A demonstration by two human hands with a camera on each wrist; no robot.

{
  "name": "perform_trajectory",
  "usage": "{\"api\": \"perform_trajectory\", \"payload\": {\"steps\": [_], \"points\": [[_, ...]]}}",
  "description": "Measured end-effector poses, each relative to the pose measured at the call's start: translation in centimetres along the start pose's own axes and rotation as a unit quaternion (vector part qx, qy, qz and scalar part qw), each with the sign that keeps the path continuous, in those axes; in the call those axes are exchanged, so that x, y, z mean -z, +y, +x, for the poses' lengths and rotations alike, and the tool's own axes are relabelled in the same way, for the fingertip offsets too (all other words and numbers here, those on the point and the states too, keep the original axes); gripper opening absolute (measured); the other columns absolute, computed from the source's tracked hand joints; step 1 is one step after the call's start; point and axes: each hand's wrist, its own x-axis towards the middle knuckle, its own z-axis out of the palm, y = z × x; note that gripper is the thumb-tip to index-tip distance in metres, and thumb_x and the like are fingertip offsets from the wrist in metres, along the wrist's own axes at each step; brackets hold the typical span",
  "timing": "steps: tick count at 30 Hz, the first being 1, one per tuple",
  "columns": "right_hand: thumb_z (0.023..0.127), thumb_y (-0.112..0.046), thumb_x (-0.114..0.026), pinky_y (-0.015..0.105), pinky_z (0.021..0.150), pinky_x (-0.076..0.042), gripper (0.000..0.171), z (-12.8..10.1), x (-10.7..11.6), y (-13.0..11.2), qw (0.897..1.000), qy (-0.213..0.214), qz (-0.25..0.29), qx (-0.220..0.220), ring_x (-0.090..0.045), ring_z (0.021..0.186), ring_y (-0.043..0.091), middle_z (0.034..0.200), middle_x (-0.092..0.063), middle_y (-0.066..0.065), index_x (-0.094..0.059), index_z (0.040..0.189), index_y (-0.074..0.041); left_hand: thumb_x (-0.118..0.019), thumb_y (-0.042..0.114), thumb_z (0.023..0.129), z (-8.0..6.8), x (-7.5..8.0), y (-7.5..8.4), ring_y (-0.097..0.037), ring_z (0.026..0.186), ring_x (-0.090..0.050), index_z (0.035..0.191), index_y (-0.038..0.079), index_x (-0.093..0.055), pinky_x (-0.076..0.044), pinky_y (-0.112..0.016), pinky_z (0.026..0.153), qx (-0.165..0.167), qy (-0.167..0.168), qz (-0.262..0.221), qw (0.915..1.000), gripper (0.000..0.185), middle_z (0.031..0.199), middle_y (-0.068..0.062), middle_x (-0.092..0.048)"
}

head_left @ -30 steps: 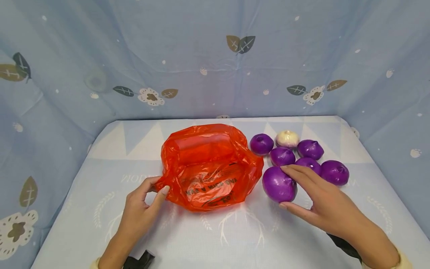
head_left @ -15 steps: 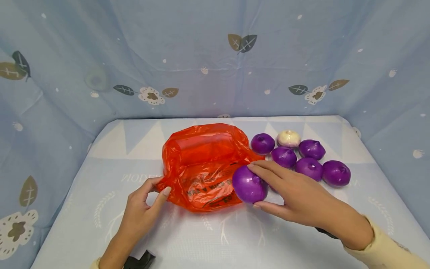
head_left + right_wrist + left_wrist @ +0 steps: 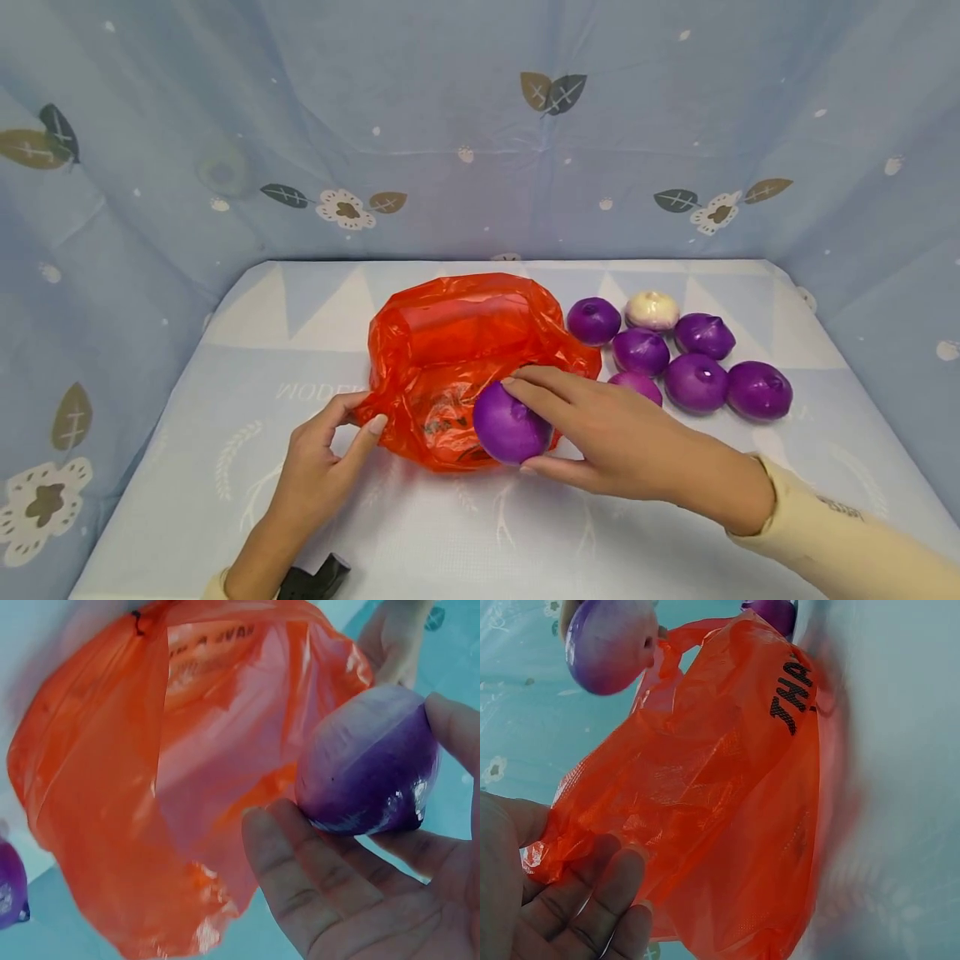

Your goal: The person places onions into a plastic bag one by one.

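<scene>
A red plastic bag [image 3: 465, 337] with black print lies on the table, its mouth spread wide. My left hand [image 3: 318, 458] pinches the bag's left edge between thumb and fingers, as the left wrist view also shows. Over the bag's front right part, my right hand [image 3: 607, 425] holds a glossy purple onion [image 3: 510, 423] by its sides. In the right wrist view, that onion [image 3: 367, 765] sits between thumb and fingers, in front of the bag's opening [image 3: 225, 742].
Several purple onions [image 3: 696, 383] and one whitish onion [image 3: 652, 311] are grouped right of the bag. A magenta-purple onion [image 3: 637, 387] is partly behind my right hand. A patterned blue curtain [image 3: 450, 125] surrounds the table [image 3: 420, 542] at the back and sides.
My right hand has carried the onion leftwards from beside the onion group to over the bag. The left hand keeps its pinch on the bag edge.
</scene>
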Motion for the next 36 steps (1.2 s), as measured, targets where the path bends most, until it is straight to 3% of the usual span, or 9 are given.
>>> {"api": "perform_trajectory", "payload": {"steps": [7,12,17,27,36], "points": [[0.097,-0.055,-0.07,0.043,0.101,-0.055,0.085,2.4,-1.1,-0.1,1.0,-0.011,-0.006,0.007,-0.057,0.134,0.025,0.152,-0.051,0.011,-0.037,0.161,-0.01,-0.08,-0.003,0.088,0.1,-0.2,0.0,-0.014,0.092,-0.07,0.124,0.011,-0.07,-0.051,-0.012,0.089,0.002,-0.003,0.001,1.0,0.039,0.106,0.006,-0.076],[0.097,-0.049,-0.072,0.039,0.102,-0.054,0.082,4.2,-1.9,0.1,1.0,-0.024,-0.011,0.012,-0.057,0.132,0.025,0.15,-0.049,0.013,-0.04,0.158,-0.004,-0.08,-0.002,0.089,0.2,-0.3,-0.2,-0.014,0.093,-0.071,0.125,0.012,-0.07,-0.051,-0.012,0.09,0.0,-0.006,-0.002,1.0,0.04,0.108,0.006,-0.076],[0.098,-0.047,-0.072,0.036,0.101,-0.054,0.078,6.1,-2.8,0.2,0.998,-0.058,-0.005,-0.005,-0.059,0.128,0.023,0.149,-0.047,0.011,-0.042,0.156,-0.004,-0.08,-0.006,0.086,0.2,-0.5,-0.4,-0.015,0.092,-0.071,0.125,0.011,-0.07,-0.05,-0.012,0.091,-0.014,0.003,-0.011,0.9998,0.043,0.103,0.003,-0.076],[0.099,-0.047,-0.07,0.04,0.104,-0.053,0.083,9.8,-3.4,-0.3,0.994,-0.098,-0.002,-0.055,-0.054,0.137,0.026,0.158,-0.043,0.012,-0.033,0.161,-0.007,-0.08,-0.005,0.086,0.2,-0.7,-0.4,-0.015,0.092,-0.071,0.125,0.011,-0.07,-0.049,-0.011,0.092,-0.012,0.003,-0.003,0.9999,0.043,0.103,0.004,-0.076],[0.1,-0.047,-0.069,0.034,0.088,-0.06,0.084,13.2,-4.3,-0.5,0.988,-0.125,-0.022,-0.087,-0.066,0.107,0.021,0.141,-0.05,0.012,-0.03,0.16,-0.003,-0.08,-0.003,0.088,0.0,-0.2,-0.1,-0.014,0.093,-0.07,0.126,0.01,-0.07,-0.049,-0.011,0.092,0.001,-0.003,0.006,1.0,0.041,0.104,0.004,-0.075]]}}
